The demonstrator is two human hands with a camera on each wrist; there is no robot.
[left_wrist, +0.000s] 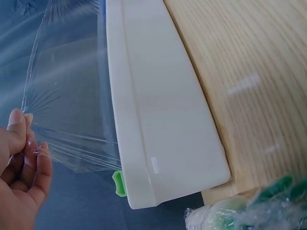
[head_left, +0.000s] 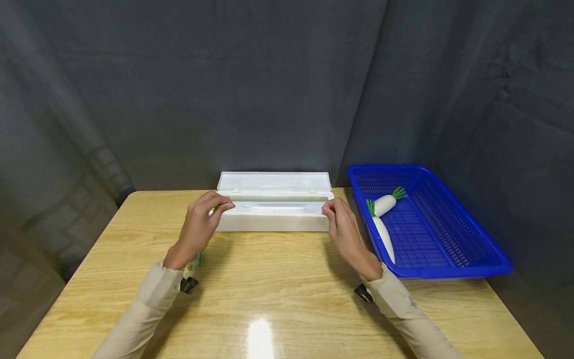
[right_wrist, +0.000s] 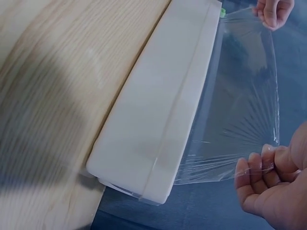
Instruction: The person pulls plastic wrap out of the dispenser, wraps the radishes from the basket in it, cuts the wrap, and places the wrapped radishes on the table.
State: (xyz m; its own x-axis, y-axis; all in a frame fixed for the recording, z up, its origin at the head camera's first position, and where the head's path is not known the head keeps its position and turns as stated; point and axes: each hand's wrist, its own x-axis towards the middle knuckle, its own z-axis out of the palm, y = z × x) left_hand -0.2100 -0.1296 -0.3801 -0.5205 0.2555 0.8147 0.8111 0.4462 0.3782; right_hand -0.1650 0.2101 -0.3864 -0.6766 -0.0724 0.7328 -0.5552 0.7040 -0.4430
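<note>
A long white cling film dispenser [head_left: 272,223] stands at the table's far edge, its lid [head_left: 274,180] tipped back. Between my hands stretches a clear sheet of cling film [left_wrist: 72,86], drawn up out of the dispenser and creased toward each grip. My left hand [head_left: 200,219] pinches one corner of its free edge between thumb and fingers. The opposite corner is pinched by my right hand [head_left: 345,234], above the dispenser's right end. In the left wrist view, a green slider [left_wrist: 119,184] shows at the dispenser's left end.
At the right, a blue plastic basket [head_left: 453,271] holds two white radishes [head_left: 383,239] with green tops. A film-wrapped radish [left_wrist: 225,213] lies on the wooden table [head_left: 269,284] by my left wrist, mostly hidden in the head view. Dark grey curtain [head_left: 269,89] hangs behind the table.
</note>
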